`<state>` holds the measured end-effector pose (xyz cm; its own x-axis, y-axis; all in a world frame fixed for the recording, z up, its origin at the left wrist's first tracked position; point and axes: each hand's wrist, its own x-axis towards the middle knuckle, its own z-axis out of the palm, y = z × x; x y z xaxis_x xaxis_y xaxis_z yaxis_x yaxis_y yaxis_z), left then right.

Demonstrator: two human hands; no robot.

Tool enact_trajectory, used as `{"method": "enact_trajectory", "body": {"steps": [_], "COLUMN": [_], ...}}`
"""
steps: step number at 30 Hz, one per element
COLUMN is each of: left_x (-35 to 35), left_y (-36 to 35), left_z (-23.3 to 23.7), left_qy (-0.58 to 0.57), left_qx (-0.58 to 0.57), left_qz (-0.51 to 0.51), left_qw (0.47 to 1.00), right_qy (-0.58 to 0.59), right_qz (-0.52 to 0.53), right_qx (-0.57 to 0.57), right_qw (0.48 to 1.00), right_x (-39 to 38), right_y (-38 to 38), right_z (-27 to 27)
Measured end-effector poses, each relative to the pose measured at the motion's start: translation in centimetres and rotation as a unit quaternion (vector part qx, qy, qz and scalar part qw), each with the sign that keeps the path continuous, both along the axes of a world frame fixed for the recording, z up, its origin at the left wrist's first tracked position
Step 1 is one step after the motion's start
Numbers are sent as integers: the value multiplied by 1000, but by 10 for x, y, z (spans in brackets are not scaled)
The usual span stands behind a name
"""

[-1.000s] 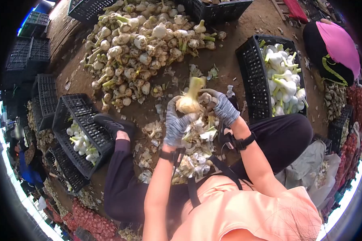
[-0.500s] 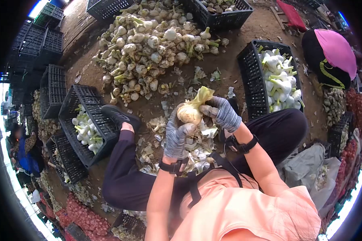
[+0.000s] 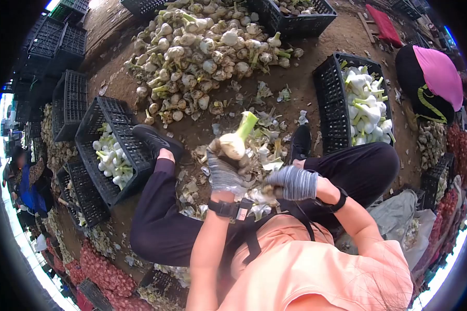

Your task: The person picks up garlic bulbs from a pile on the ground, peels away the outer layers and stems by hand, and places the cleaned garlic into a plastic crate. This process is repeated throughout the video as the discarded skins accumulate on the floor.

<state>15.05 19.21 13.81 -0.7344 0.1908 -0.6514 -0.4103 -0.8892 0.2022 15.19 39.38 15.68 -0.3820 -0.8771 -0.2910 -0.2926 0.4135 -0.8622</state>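
My left hand [image 3: 221, 173], in a grey knitted glove, grips a peeled white garlic bulb [image 3: 233, 145] with its green stalk pointing up and to the right. My right hand [image 3: 291, 183], also gloved, is low near my lap with its fingers closed on a strip of garlic skin [image 3: 264, 194]. Beneath both hands lies a heap of peeled skins [image 3: 254, 160] between my legs. A big pile of unpeeled garlic [image 3: 202, 57] lies on the dirt floor ahead.
A black crate with peeled bulbs [image 3: 111, 158] stands at my left, another black crate [image 3: 332, 98] of white bulbs at my right. Empty crates [image 3: 62, 46] are stacked far left. A person in a pink hat [image 3: 436, 72] crouches at the upper right.
My right hand has left the bulb and dropped toward my lap, pulling skin away. The left hand keeps the bulb, now whiter, and has moved slightly left.
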Motion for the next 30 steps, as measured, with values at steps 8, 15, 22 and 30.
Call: {"method": "enact_trajectory", "body": {"steps": [8,15,22,30], "left_x": [6,11,8,11], "left_y": [-8,3,5,7], "left_z": [2,12,21,18], "left_qy": [107,72,20,-9], "left_qx": [67,76,77,-5], "left_qz": [-40,-63,-66,-61], "left_qw": [991,992,995,998], "right_qy": [-136,-294,-351,-163], "right_qz": [-363,-423,-423,-426], "right_qx": [-72,-202,-228,-152], "right_qw": [919,833,804,877], "right_x": [-32,-39,-37,-28], "right_y": [-27,-44,-37,-48], "right_z": [-23,-5,-1,-14]}}
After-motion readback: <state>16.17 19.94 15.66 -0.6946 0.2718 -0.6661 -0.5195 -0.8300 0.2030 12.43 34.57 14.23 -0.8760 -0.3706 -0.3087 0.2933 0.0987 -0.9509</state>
